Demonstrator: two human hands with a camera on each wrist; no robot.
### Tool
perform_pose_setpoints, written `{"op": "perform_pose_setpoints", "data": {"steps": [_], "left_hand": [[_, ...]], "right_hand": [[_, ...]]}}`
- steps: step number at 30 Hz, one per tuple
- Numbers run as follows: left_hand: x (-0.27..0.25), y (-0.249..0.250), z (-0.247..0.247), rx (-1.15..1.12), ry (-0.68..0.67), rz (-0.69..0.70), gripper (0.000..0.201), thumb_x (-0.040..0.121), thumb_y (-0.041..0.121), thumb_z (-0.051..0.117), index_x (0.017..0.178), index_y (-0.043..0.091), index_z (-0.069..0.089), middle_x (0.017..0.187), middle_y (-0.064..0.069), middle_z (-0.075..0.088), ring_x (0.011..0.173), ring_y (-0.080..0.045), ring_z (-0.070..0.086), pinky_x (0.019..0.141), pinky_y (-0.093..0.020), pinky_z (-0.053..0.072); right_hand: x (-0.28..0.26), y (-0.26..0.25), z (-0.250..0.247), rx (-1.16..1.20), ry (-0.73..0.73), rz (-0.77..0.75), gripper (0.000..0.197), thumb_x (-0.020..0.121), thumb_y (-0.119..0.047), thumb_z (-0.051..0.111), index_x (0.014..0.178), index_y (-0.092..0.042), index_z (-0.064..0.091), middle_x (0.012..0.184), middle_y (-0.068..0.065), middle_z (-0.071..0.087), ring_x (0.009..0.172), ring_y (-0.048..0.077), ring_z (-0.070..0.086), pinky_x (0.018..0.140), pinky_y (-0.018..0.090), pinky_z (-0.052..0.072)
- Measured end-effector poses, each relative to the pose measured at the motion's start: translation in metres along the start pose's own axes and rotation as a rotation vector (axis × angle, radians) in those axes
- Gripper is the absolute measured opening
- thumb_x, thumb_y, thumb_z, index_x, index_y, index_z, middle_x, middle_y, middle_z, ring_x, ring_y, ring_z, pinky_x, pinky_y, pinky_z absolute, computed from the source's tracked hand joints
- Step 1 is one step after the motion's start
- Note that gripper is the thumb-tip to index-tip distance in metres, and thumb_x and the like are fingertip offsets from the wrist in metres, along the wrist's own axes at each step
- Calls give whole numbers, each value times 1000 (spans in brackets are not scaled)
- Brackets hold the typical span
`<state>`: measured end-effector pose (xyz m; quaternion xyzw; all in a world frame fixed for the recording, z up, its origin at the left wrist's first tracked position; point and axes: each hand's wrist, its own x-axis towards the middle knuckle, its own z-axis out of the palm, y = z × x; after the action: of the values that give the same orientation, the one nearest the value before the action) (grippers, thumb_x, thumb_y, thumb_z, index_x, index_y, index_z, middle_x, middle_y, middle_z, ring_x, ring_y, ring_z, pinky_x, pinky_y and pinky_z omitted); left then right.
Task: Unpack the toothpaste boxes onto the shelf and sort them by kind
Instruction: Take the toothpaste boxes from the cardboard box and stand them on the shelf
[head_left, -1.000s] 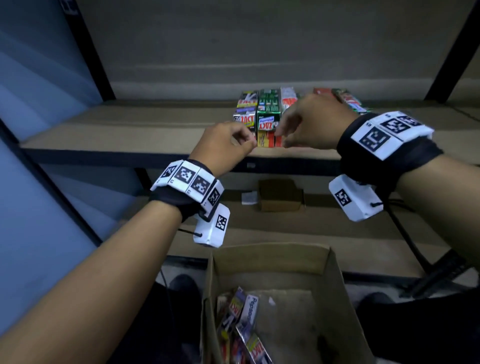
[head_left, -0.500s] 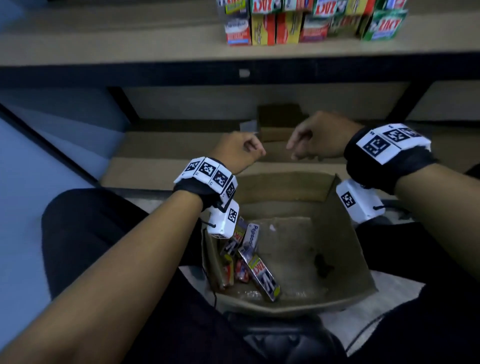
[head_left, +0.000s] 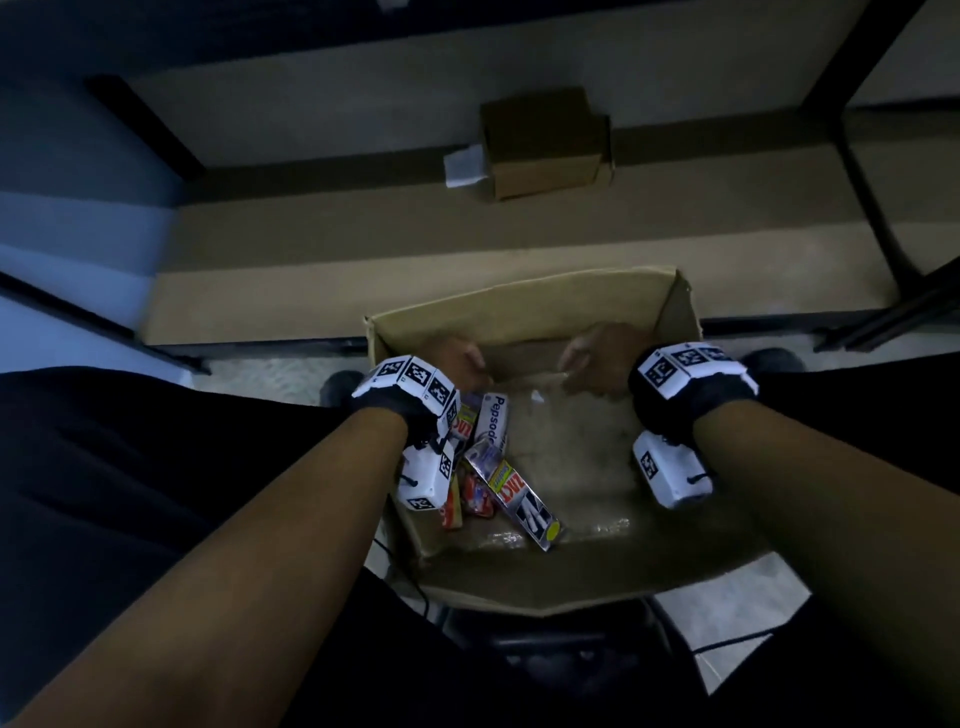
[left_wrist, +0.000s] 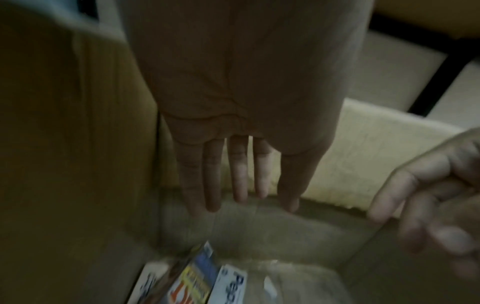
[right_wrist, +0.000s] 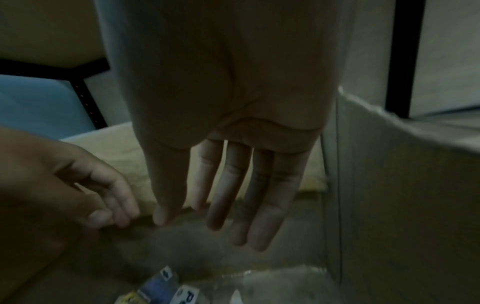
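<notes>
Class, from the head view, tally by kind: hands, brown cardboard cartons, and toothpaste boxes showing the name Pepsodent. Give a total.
Hands: 2, left hand, right hand
Brown cardboard cartons: 2, open carton, small closed carton
Pepsodent box: 1
Total: 5

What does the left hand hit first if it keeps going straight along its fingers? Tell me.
Probably the cardboard box's far inner wall or floor. The left hand is open and empty, its fingers pointing at bare cardboard; the toothpaste boxes lie nearer the wrist. Depth is unclear.
</notes>
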<state>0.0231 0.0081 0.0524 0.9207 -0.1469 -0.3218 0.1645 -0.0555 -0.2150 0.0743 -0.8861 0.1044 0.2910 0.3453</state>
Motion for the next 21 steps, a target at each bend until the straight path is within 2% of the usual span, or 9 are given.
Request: {"op": "perform_pose_setpoints", "data": {"steps": [2,5,7,9,11,13,17,19,21], "left_hand": [[10,-8,10,29,-42,-23,36,82,29,76,110,7,70,113,-11,69,108,-28,62,88,-28,46],[24,-22,22,36,-109,-56,49,82,29,75,122,3,63,124,-15,62,117,-31,57,92,-29,41],[34,-32,30,93,-137,-56,41,90,29,69,123,5,62,130,-15,60,116,-31,57,98,-32,42],[43,-40,37,141,-174,-67,45,91,32,67,129,7,60,133,-16,58,118,-33,56,101,-38,43],[51,-47,42,174,-167,-95,51,90,34,68,134,11,56,138,-13,55,122,-32,54,99,-33,43],[60,-56,49,212,-162,-89,55,87,43,69,135,18,56,141,-8,53,122,-30,55,97,-30,43],[90,-96,79,285,-220,-153,83,67,68,71,140,42,43,148,5,46,123,-27,54,99,-42,49],[103,-120,98,288,-259,-151,88,67,73,68,143,41,39,149,5,45,125,-26,53,101,-44,48],[87,-115,97,292,-272,-154,97,64,77,69,145,36,39,149,4,43,128,-27,50,104,-47,45]], "right_hand": [[6,6,18,15,-27,30,19,84,-22,77,101,-19,68,75,-10,57,61,5,52,46,9,44],[22,16,51,113,-47,47,34,78,-25,81,110,-20,71,91,-1,67,65,5,57,43,11,44],[27,20,71,133,-56,39,41,77,-29,81,116,-23,68,113,3,68,84,14,64,58,17,50],[31,23,89,134,-103,30,52,77,-36,80,125,-28,61,131,0,61,107,21,62,75,28,52],[35,23,101,96,-154,10,64,76,-40,81,133,-29,55,142,1,52,120,25,57,87,32,51],[40,23,111,51,-180,-46,64,77,-37,81,134,-24,56,145,5,50,128,31,52,103,36,46],[49,28,126,-30,-228,-120,47,92,-39,63,133,-17,58,138,8,57,130,30,50,109,35,37],[53,35,136,-54,-230,-107,54,93,-49,53,140,-23,50,142,2,53,133,27,47,112,43,35],[54,42,150,-17,-246,-42,57,94,-49,52,147,-31,40,144,-5,47,136,25,45,108,38,38]]}}
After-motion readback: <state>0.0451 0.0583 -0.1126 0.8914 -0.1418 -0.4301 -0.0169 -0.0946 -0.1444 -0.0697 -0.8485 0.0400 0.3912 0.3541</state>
